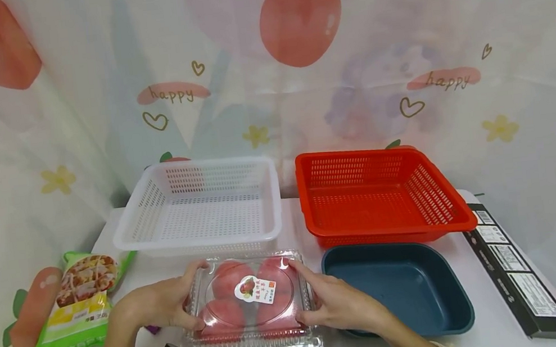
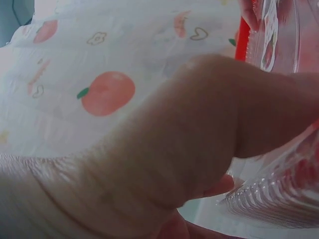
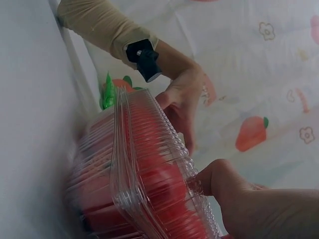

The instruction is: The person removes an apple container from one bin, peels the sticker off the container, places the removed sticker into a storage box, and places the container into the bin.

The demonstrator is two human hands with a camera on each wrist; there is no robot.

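A clear plastic clamshell box (image 1: 251, 303) with red tomatoes and a small label sits on the white table near the front edge. My left hand (image 1: 162, 304) grips its left side, thumb on the lid. My right hand (image 1: 329, 304) grips its right side, fingers curled over the edge. In the right wrist view the clamshell box (image 3: 144, 184) fills the lower middle, with the right hand (image 3: 239, 194) on its ribbed rim and the left hand (image 3: 182, 107) on the far side. The left wrist view shows mostly the left hand (image 2: 199, 144) against the box (image 2: 279, 194).
A white mesh basket (image 1: 200, 207) and a red mesh basket (image 1: 379, 194) stand behind the box. A dark blue tray (image 1: 401, 285) lies to its right, a long black box (image 1: 517, 270) at the table's right edge. A green snack bag (image 1: 75, 305) lies left.
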